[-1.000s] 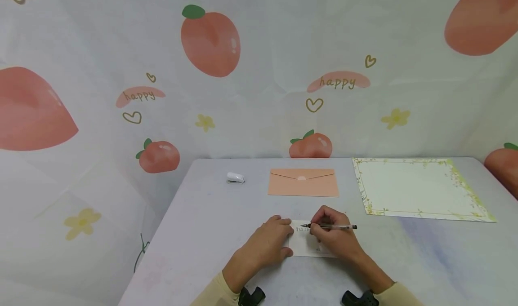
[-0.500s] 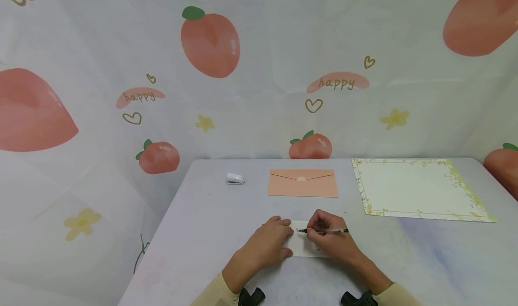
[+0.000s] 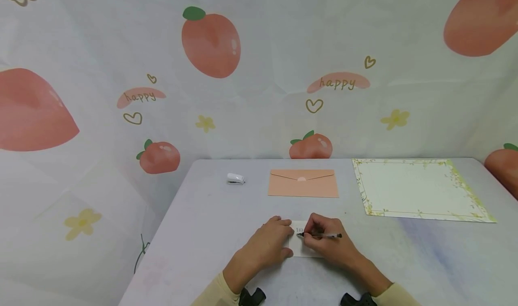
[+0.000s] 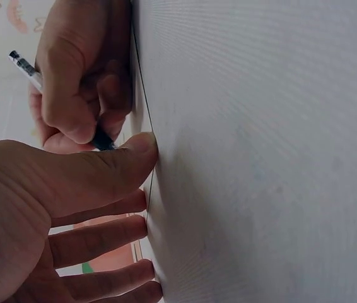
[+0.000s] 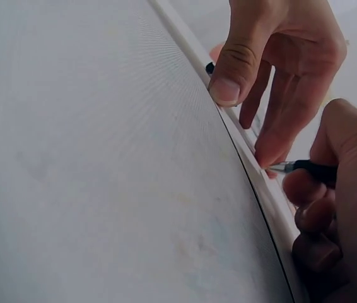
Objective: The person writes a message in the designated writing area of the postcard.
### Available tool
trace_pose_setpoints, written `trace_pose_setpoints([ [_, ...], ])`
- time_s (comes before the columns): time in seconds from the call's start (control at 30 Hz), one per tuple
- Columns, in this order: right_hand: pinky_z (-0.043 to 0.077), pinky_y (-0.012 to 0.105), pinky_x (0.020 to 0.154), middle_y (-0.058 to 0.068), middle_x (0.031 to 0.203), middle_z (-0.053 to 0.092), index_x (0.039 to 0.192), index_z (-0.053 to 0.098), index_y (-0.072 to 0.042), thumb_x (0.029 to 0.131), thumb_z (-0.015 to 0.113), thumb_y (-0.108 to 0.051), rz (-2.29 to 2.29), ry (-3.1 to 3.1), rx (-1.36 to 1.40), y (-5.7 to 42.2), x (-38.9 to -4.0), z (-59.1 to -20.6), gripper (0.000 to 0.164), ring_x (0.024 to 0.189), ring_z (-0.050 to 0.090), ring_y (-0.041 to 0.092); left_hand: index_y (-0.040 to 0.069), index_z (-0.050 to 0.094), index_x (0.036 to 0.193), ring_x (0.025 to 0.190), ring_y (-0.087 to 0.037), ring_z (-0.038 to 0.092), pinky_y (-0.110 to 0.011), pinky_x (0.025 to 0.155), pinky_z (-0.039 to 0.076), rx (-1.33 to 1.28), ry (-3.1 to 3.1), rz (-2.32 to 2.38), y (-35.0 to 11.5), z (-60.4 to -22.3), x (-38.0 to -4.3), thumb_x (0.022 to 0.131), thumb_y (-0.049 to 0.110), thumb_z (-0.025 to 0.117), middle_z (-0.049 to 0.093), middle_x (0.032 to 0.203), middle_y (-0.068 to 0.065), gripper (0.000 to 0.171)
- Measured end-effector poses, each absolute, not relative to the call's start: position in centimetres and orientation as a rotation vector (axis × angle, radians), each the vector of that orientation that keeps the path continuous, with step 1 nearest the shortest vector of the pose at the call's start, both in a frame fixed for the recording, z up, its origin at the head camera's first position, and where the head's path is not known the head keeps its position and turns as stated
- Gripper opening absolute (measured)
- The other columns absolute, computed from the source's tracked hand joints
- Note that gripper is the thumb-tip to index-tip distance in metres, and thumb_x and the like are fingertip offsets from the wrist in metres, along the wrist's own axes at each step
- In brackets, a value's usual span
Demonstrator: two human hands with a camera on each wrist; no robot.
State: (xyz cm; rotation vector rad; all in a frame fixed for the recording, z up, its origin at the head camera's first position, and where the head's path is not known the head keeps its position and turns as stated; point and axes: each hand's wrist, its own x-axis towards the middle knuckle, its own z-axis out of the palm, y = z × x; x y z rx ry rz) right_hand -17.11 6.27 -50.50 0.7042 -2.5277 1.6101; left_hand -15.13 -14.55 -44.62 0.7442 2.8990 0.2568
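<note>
A small white card (image 3: 299,249) lies on the table in front of me, with a short line of dark writing near its top left. My left hand (image 3: 267,243) rests on the card's left edge, thumb and fingertips pressing it down. In my right hand (image 3: 329,241) I pinch a clear-barrelled pen (image 3: 333,235) with a dark grip. Its tip is at the card, just under the writing and close to my left fingertips. The right wrist view shows the pen's metal tip (image 5: 282,166) near the paper. My right hand covers the card's right part.
A peach envelope (image 3: 302,187) lies beyond the card. Farther left is a small white stapler-like object (image 3: 235,179). A large sheet with a leafy yellow-green border (image 3: 421,187) lies at the back right. Behind the table (image 3: 194,234) hangs a fruit-printed cloth (image 3: 259,72).
My right hand and the pen have moved left and slightly nearer to me across the card. My left hand has stayed in place on the card's edge.
</note>
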Motion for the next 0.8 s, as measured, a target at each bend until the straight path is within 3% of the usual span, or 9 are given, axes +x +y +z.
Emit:
trace_pose_setpoints([
  [0.8, 0.046, 0.02, 0.056, -0.017, 0.075, 0.068, 0.081, 0.065, -0.025, 0.082, 0.077, 0.005, 1.598, -2.491, 0.781, 6.42, -17.04, -50.7, 0.032, 0.065, 0.055, 0.0, 0.013, 0.082, 0.124, 0.141, -0.03, 0.064, -0.045, 0.105, 0.063, 0.756, 2.91, 0.25, -14.52, -44.81, -15.15, 0.087, 0.028, 0.095, 0.072, 0.146, -0.002, 0.042],
])
